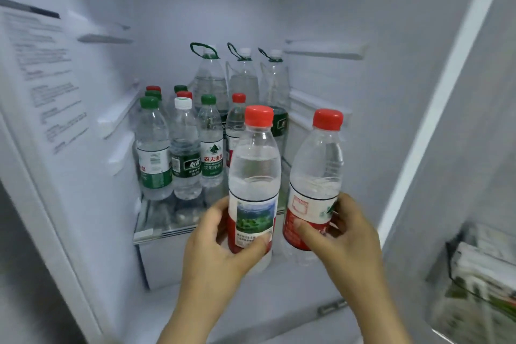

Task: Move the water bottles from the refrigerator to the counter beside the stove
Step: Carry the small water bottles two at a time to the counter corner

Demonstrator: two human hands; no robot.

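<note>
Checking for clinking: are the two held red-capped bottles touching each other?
Apart. The head view shows a narrow gap between the left-hand bottle and the right-hand bottle.

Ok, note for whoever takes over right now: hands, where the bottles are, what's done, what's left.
Left hand grips one red-capped bottle; right hand grips a second bottle; both upright, in front of the fridge shelf.
On the shelf: several small bottles, three big bottles behind.
Done: none seen delivered; counter out of view.
Left: carry these two over, then fetch the rest.
</note>
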